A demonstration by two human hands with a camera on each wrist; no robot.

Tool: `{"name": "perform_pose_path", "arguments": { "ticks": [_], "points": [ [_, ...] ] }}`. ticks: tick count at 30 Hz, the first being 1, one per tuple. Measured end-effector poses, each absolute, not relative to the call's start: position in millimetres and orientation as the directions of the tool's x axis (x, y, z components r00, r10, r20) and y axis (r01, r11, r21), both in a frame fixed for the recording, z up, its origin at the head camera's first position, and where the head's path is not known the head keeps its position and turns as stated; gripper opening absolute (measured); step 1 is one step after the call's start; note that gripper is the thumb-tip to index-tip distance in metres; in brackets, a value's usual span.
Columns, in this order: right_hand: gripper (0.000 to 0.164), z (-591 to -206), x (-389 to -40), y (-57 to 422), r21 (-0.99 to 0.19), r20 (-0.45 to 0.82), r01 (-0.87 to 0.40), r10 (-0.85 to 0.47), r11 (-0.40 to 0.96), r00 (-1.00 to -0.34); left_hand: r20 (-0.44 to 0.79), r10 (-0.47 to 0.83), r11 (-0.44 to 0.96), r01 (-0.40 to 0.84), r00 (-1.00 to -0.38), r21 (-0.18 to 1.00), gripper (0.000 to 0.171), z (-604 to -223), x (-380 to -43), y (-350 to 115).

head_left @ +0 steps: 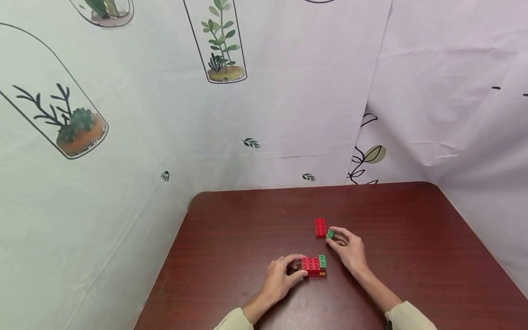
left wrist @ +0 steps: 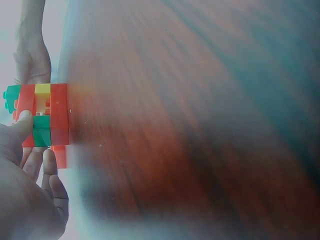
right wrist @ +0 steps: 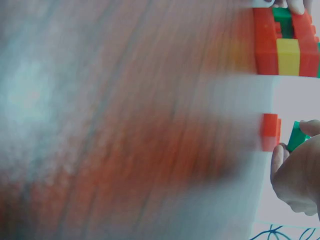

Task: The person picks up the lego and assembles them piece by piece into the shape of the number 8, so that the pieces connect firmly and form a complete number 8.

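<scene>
My left hand [head_left: 277,278] grips the left end of a built stack of toy building bricks [head_left: 310,264], thumb on the near side and fingers on the far side. In the left wrist view, the stack has a red bottom brick [left wrist: 59,112], a yellow brick [left wrist: 43,91] and a green brick [left wrist: 42,131] above it. A second red brick [left wrist: 27,95] lies over those, topped at one end by a green brick [left wrist: 13,98]. Between thumb and fingers, my right hand [head_left: 351,252] pinches a small green brick [head_left: 329,234], held tilted just beside a loose red brick [head_left: 320,228].
A dark reddish-brown table [head_left: 239,220] bears the bricks, its far edge close to a white cloth backdrop [head_left: 288,110] printed with plants. More of the pale cloth [head_left: 486,183] hangs along the right side.
</scene>
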State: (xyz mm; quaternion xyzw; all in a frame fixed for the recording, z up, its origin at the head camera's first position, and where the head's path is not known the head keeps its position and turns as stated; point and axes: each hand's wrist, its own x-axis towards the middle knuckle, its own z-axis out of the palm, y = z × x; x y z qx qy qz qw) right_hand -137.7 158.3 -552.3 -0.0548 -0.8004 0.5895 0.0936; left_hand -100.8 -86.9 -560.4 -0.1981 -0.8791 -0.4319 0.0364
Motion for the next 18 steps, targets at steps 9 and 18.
{"name": "perform_pose_path", "arguments": {
  "ticks": [9,18],
  "points": [
    [0.038,-538,-125,147,-0.96,0.113,-0.077,0.124,0.269,-0.986,0.234,0.315,0.557,0.379,-0.92,0.739,0.034,-560,-100,-87],
    [0.037,-528,-112,136,-0.947,0.256,-0.247,0.019,0.206,-0.967,0.254,0.32,0.554,0.398,-0.913,0.731,0.033,-561,-101,-87]
  ]
}}
